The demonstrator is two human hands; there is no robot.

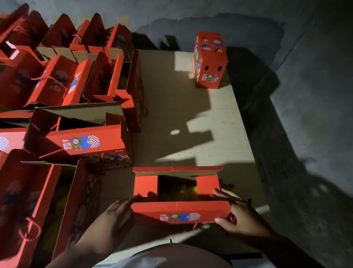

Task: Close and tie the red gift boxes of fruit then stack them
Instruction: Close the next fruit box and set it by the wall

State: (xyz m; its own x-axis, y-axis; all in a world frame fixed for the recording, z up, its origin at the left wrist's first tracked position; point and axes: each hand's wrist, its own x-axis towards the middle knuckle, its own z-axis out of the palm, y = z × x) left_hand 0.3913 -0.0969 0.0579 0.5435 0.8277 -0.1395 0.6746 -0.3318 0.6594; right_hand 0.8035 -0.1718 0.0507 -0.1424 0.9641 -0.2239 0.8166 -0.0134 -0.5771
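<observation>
An open red gift box sits on the cardboard sheet right in front of me. Its two small end flaps are folded in and yellow fruit shows in the dark gap between them. My left hand presses flat against the box's left end. My right hand grips its right end, fingers over the end flap and thumb on the near long flap. A closed, tied red box stands alone at the far right of the sheet.
Several open red boxes with raised flaps and red cord handles crowd the left half of the view. A dark concrete wall and floor border the sheet on the right and behind. Light patches fall across the sheet's middle.
</observation>
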